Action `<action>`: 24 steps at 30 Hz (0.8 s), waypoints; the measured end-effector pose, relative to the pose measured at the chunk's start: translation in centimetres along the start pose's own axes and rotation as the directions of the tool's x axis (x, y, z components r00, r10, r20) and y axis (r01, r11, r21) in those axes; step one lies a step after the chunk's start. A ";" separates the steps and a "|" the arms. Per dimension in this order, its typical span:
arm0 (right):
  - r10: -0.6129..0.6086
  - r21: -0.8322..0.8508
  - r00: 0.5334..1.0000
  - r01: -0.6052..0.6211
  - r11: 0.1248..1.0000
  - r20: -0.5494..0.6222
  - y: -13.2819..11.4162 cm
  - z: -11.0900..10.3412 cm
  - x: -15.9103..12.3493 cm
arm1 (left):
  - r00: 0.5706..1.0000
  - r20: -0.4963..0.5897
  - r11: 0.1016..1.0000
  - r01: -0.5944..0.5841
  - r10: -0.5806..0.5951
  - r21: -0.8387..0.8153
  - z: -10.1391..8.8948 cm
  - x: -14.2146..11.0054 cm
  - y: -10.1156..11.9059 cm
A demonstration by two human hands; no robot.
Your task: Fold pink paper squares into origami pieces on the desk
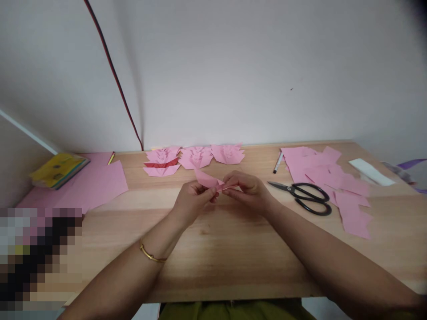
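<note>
Above the middle of the light wooden table [207, 253], I note the left hand [191, 200] and right hand [248, 189] both pinched on a small folded pink paper piece [208, 180], held just off the surface. Black-handled scissors [305, 195] lie right; folded pink paper figures [195, 158] line the wall.

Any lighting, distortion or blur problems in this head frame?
Head view: soft, even light, no glare on the wooden table; wide-angle bending at the edges, dark corner top right; a pixelated block lower left; both hands and the pink paper reasonably sharp.
</note>
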State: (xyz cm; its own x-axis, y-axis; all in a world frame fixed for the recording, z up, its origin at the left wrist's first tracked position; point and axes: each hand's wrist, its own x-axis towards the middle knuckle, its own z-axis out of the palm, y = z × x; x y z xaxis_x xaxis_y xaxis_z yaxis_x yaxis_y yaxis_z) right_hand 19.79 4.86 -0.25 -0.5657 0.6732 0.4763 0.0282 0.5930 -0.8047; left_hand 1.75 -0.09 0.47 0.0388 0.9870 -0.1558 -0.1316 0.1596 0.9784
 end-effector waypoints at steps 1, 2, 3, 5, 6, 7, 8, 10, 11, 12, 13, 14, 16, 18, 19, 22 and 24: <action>0.030 0.029 1.000 -0.030 0.999 -0.008 -0.1 0.1 0.0 | 1.000 -0.021 0.999 -0.013 0.014 0.051 0.1 -0.1 0.2; 0.054 0.054 0.998 -0.053 0.997 -0.015 -0.1 0.3 0.0 | 0.999 -0.038 0.996 -0.023 0.026 0.088 0.2 -0.2 0.3; 0.066 0.069 0.998 -0.065 0.995 -0.022 -0.1 0.4 -0.1 | 0.998 -0.046 0.994 -0.026 0.031 0.111 0.3 -0.3 0.4; 0.048 0.045 0.998 -0.046 0.998 -0.040 -0.1 0.5 -0.1 | 0.999 -0.040 0.997 -0.008 0.012 0.082 0.3 -0.2 0.2; 0.024 0.009 0.999 -0.024 1.000 -0.047 0.0 0.5 -0.1 | 1.000 -0.024 1.000 0.011 -0.011 0.029 0.3 -0.2 0.1; -0.001 -0.033 0.999 0.000 0.999 -0.048 0.0 0.4 -0.1 | 0.999 -0.002 0.999 0.035 -0.035 -0.042 0.3 -0.1 -0.1; -0.020 -0.071 0.999 0.018 0.997 -0.036 0.1 0.4 -0.1 | 0.998 0.021 0.991 0.060 -0.058 -0.119 0.2 0.0 -0.2; -0.033 -0.115 0.999 0.034 0.993 0.009 0.1 0.3 -0.1 | 0.994 0.059 0.962 0.101 -0.089 -0.253 0.2 0.1 -0.5; -0.031 -0.120 0.999 0.035 0.992 0.033 0.1 0.2 -0.1 | 0.992 0.074 0.950 0.116 -0.099 -0.290 0.1 0.1 -0.6; -0.030 -0.121 0.998 0.036 0.992 0.055 0.1 0.2 -0.1 | 0.991 0.082 0.944 0.127 -0.107 -0.306 0.1 0.2 -0.7; -0.030 -0.120 0.997 0.038 0.992 0.069 0.1 0.2 -0.1 | 0.990 0.081 0.943 0.134 -0.114 -0.305 0.1 0.2 -0.8; -0.032 -0.119 0.997 0.041 0.992 0.077 0.0 0.3 -0.1 | 0.990 0.072 0.946 0.136 -0.121 -0.293 0.1 0.2 -0.8; -0.038 -0.119 0.996 0.047 0.992 0.083 -0.1 0.3 -0.1 | 0.992 0.033 0.959 0.127 -0.122 -0.252 0.2 0.3 -0.9; -0.033 -0.110 0.995 0.042 0.993 0.091 -0.2 0.4 0.0 | 0.995 -0.010 0.975 0.096 -0.100 -0.201 0.2 0.2 -0.9; -0.019 -0.095 0.995 0.028 0.995 0.095 -0.2 0.5 0.0 | 0.997 -0.026 0.984 0.071 -0.076 -0.166 0.2 0.2 -0.8; 0.078 0.000 0.994 -0.079 0.997 0.079 -0.4 0.7 -0.1 | 0.999 -0.047 0.999 -0.013 0.012 -0.032 0.3 -0.1 -0.1; 0.162 0.073 0.985 -0.165 0.984 0.053 -0.6 0.8 -0.1 | 0.998 -0.033 0.997 -0.050 0.052 0.052 0.3 -0.3 0.3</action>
State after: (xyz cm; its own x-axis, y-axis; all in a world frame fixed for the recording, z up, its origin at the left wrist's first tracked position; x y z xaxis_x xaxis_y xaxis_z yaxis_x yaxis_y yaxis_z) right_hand 19.15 4.04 -0.07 -0.5964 0.7359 0.3206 0.0608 0.4397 -0.8961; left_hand 1.99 -0.30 0.88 -0.0013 0.9940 -0.1095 -0.0814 0.1090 0.9907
